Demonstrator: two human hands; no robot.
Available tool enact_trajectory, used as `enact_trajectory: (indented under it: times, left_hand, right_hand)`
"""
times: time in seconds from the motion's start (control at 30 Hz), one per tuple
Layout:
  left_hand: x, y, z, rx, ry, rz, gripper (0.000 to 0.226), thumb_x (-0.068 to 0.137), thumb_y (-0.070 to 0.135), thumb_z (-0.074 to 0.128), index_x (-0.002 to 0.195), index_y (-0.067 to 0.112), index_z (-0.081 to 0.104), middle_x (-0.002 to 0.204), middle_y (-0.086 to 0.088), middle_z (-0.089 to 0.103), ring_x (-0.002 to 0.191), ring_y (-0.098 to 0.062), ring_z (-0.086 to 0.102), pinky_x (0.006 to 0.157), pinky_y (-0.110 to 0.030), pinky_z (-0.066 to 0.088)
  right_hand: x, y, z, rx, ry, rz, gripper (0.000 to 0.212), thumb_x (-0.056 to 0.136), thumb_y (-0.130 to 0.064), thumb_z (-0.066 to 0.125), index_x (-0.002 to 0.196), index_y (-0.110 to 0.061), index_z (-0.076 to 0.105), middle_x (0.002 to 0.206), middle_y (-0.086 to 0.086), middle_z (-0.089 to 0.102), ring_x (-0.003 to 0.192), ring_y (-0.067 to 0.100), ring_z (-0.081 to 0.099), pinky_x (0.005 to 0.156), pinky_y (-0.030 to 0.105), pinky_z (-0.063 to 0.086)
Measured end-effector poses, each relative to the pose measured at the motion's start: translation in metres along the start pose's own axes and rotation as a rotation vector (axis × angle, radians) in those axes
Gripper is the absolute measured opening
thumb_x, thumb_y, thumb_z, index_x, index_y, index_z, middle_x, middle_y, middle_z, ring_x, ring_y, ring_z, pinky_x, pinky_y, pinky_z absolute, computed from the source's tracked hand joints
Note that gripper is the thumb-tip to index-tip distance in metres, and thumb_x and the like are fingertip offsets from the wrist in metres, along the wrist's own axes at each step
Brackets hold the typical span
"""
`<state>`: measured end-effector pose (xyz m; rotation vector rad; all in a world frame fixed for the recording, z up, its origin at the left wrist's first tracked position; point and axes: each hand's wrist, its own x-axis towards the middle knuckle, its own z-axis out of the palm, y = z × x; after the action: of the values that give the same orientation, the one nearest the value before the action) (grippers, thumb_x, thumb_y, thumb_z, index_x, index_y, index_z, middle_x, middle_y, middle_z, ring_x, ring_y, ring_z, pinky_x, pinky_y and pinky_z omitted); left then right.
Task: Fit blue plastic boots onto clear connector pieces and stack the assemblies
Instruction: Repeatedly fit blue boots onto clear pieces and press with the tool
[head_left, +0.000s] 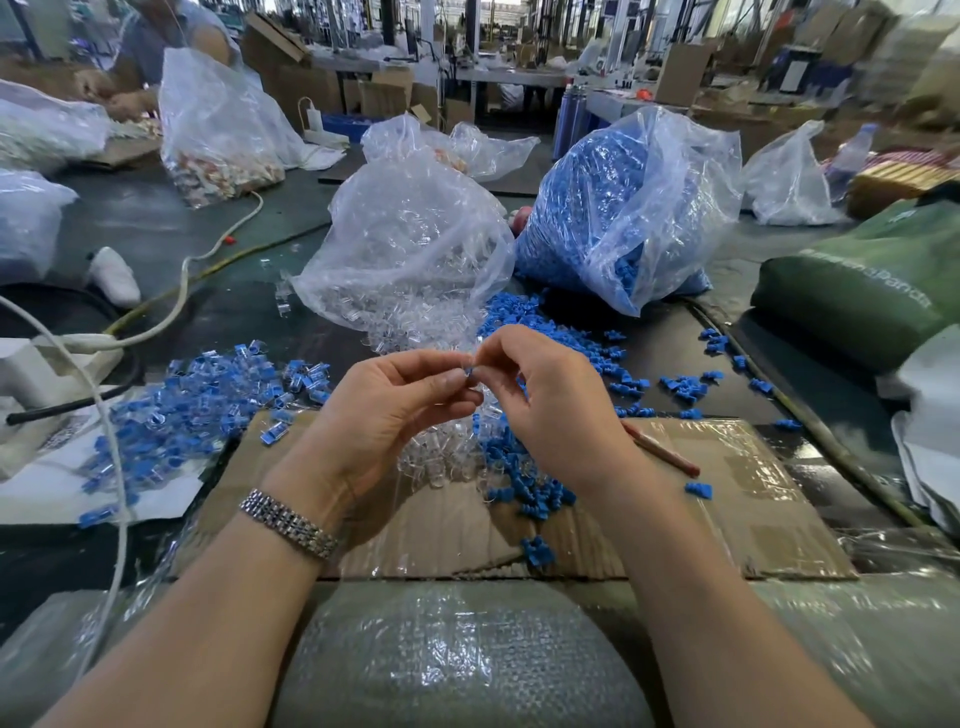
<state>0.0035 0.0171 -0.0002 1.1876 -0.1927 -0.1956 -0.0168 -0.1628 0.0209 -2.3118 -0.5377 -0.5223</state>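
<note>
Above a cardboard sheet (727, 499), held pinched between left hand (384, 410) and right hand (550, 405): clear connector (460, 375) and blue boot (469, 370), apparently for joining, loose parts near.

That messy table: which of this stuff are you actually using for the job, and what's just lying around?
In use:
left hand and right hand, pinching one small piece between them
bag of clear connectors
bag of blue boots
loose blue boots
pile of finished assemblies

Lying about:
red pencil
green bag
white cable
bubble wrap
</note>
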Motion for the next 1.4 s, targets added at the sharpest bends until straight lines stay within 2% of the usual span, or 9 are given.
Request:
enact_trajectory:
  times: [0.17, 0.3, 0.37, 0.43, 0.67, 0.9, 1.17, 1.3, 1.4]
  left_hand:
    - [0.001, 0.007, -0.013, 0.060, 0.046, -0.004, 0.015, 0.085, 0.002, 0.070, 0.099, 0.001, 0.076, 0.094, -0.016, 0.075, 0.085, -0.026, 0.072, 0.076, -0.027, 0.059]
    - [-0.001, 0.018, -0.038, 0.658, 0.600, 0.066, 0.013, 0.090, 0.007, 0.063, 0.087, 0.017, 0.071, 0.084, -0.005, 0.072, 0.085, -0.022, 0.068, 0.070, -0.028, 0.053]
    - [-0.004, 0.022, -0.046, 1.027, 0.847, 0.132, 0.012, 0.086, 0.010, 0.063, 0.085, 0.021, 0.067, 0.100, -0.009, 0.067, 0.097, -0.029, 0.063, 0.079, -0.037, 0.049]
    - [-0.007, 0.022, -0.047, 1.248, 0.916, 0.189, 0.015, 0.084, 0.010, 0.065, 0.093, 0.021, 0.068, 0.112, -0.014, 0.059, 0.109, -0.036, 0.054, 0.096, -0.048, 0.045]
    - [0.000, 0.009, -0.035, 1.352, 0.280, -0.085, 0.026, 0.085, 0.011, 0.072, 0.109, 0.019, 0.076, 0.103, -0.002, 0.071, 0.088, -0.017, 0.062, 0.088, -0.033, 0.052]
    - [0.003, 0.001, -0.027, 1.420, 0.182, 0.052, 0.031, 0.088, 0.016, 0.071, 0.118, 0.025, 0.074, 0.097, 0.007, 0.059, 0.083, -0.010, 0.054, 0.083, -0.025, 0.044]
    - [0.003, -0.001, -0.022, 1.317, 0.296, 0.138, 0.015, 0.086, 0.017, 0.080, 0.095, 0.026, 0.074, 0.085, 0.011, 0.070, 0.080, -0.008, 0.065, 0.080, -0.033, 0.055]
    - [0.004, 0.005, -0.025, 0.913, 0.360, 0.086, 0.017, 0.088, 0.007, 0.076, 0.098, 0.019, 0.071, 0.084, -0.002, 0.073, 0.070, -0.018, 0.073, 0.065, -0.027, 0.059]
    - [0.000, 0.012, -0.019, 0.504, 0.257, -0.031, 0.019, 0.088, -0.001, 0.071, 0.103, 0.011, 0.074, 0.085, -0.008, 0.075, 0.074, -0.020, 0.074, 0.069, -0.026, 0.062]
  right_hand:
    - [0.005, 0.011, -0.005, 0.071, 0.000, 0.096, 0.011, 0.098, -0.017, 0.067, 0.109, -0.016, 0.071, 0.094, -0.008, 0.070, 0.083, 0.008, 0.063, 0.082, 0.033, 0.056]
    - [0.006, 0.033, -0.023, -0.029, 0.114, 0.300, 0.009, 0.098, -0.017, 0.066, 0.100, -0.023, 0.072, 0.090, -0.010, 0.070, 0.081, 0.009, 0.064, 0.080, 0.032, 0.055]
    - [0.005, 0.039, -0.026, -0.142, -0.003, 0.372, 0.009, 0.097, -0.020, 0.067, 0.095, -0.027, 0.071, 0.087, -0.013, 0.069, 0.081, 0.009, 0.063, 0.076, 0.031, 0.052]
    - [0.004, 0.038, -0.023, -0.242, -0.133, 0.393, 0.008, 0.096, -0.023, 0.067, 0.094, -0.030, 0.071, 0.088, -0.013, 0.069, 0.084, 0.010, 0.063, 0.076, 0.031, 0.050]
    - [0.005, 0.033, -0.014, -0.565, -0.386, 0.309, 0.029, 0.102, -0.017, 0.055, 0.125, -0.029, 0.067, 0.125, -0.001, 0.060, 0.124, 0.025, 0.050, 0.104, 0.047, 0.043]
    - [0.007, 0.030, -0.008, -0.626, -0.398, 0.252, 0.023, 0.101, -0.013, 0.057, 0.112, -0.025, 0.072, 0.113, 0.001, 0.061, 0.115, 0.024, 0.050, 0.093, 0.041, 0.049]
    - [0.008, 0.025, -0.008, -0.550, -0.368, 0.313, 0.023, 0.096, -0.004, 0.055, 0.103, -0.022, 0.067, 0.107, 0.003, 0.068, 0.101, 0.027, 0.060, 0.086, 0.041, 0.052]
    - [0.007, 0.029, -0.011, -0.527, -0.282, 0.298, 0.009, 0.099, -0.015, 0.059, 0.102, -0.020, 0.066, 0.103, 0.002, 0.068, 0.098, 0.026, 0.062, 0.084, 0.039, 0.052]
    - [0.007, 0.031, -0.013, -0.273, -0.066, 0.312, 0.004, 0.098, -0.018, 0.065, 0.100, -0.018, 0.069, 0.095, -0.003, 0.069, 0.087, 0.016, 0.063, 0.079, 0.031, 0.053]
